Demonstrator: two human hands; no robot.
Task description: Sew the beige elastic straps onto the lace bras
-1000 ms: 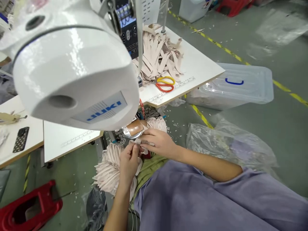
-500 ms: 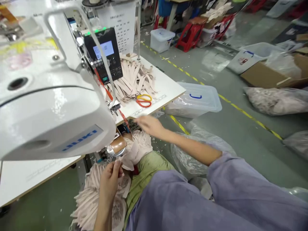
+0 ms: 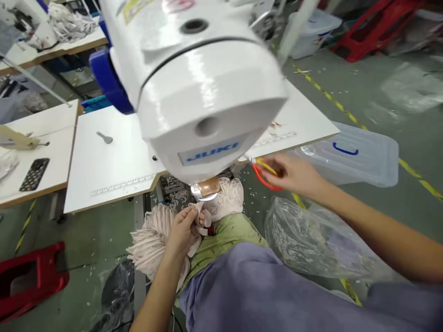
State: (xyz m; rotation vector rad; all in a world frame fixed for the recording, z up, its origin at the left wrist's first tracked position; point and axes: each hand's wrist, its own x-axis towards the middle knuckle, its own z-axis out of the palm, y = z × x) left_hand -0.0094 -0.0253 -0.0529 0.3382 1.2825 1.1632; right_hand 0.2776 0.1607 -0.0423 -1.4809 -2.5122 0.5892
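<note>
Scissors (image 3: 258, 175) have left the tabletop (image 3: 311, 115), apparently gripped by the right hand (image 3: 297, 175).

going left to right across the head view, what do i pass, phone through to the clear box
Dotted phone → spoon-shaped grey piece → left hand → red-and-yellow-handled scissors → right hand → clear lidded box.

The white table (image 3: 100, 168) bears a grey spoon-shaped piece (image 3: 104, 137); the neighbouring table (image 3: 58, 157), a spotted phone (image 3: 34, 175)

Blue letters on the plate (image 3: 212, 150) of the white machine (image 3: 207, 87) read "JUKI". Ruler scales (image 3: 122, 183) mark the table (image 3: 90, 157), their numbers too small to read.
</note>
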